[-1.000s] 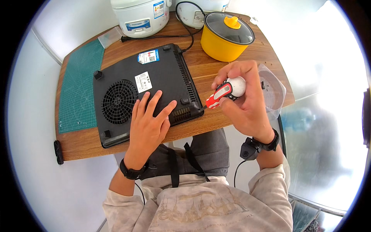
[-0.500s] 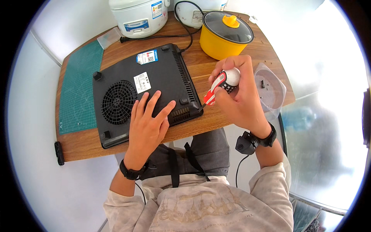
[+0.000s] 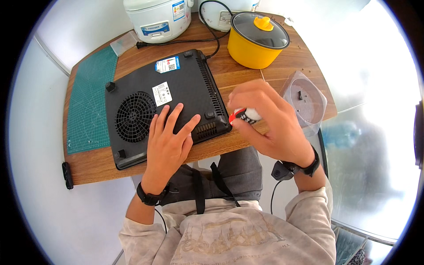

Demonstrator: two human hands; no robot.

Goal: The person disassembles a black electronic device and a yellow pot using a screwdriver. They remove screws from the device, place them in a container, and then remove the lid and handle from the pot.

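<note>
A black induction cooker [image 3: 187,81] lies upside down on the wooden table, its round fan grille, vent slots and rubber feet facing up. My left hand [image 3: 169,139] rests flat on its underside with the fingers spread. In my right hand [image 3: 278,121] is a screwdriver [image 3: 248,115] with a red, white and black handle. It leans over the cooker's near right corner. The fingers hide part of the handle, and the tip cannot be made out at the corner.
A yellow pot [image 3: 251,55] with a glass lid stands behind my right hand. To the right, a clear plastic tray [image 3: 304,108] holds small dark pieces. A green cutting mat [image 3: 88,106] lies at left. White rice cookers [image 3: 161,22] and a black cord [image 3: 187,41] are at the back.
My right hand has turned about the screwdriver, whose handle has tipped lower and toward the near side. My left hand and the cooker have stayed almost still.
</note>
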